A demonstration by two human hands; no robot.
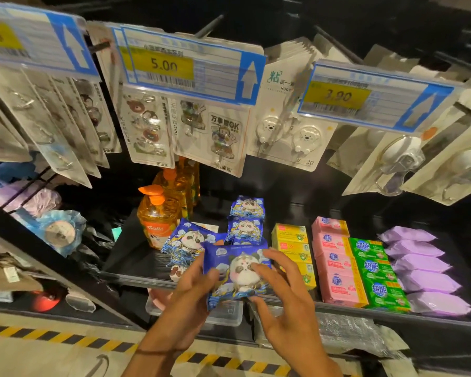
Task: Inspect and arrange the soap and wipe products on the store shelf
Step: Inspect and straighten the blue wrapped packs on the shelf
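At the front of the shelf (pixel 132 258), the pack (pixel 237 270), gripped at its left edge by the left hand (pixel 193 292) and pinched by the right hand (pixel 286 295), looks light, soft and slick, best held by its crimped seams.

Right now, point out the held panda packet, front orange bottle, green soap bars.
Held panda packet (pixel 238 273): head view, panda face.
Front orange bottle (pixel 157 229): head view, label.
Green soap bars (pixel 375 269): head view, middle bar.
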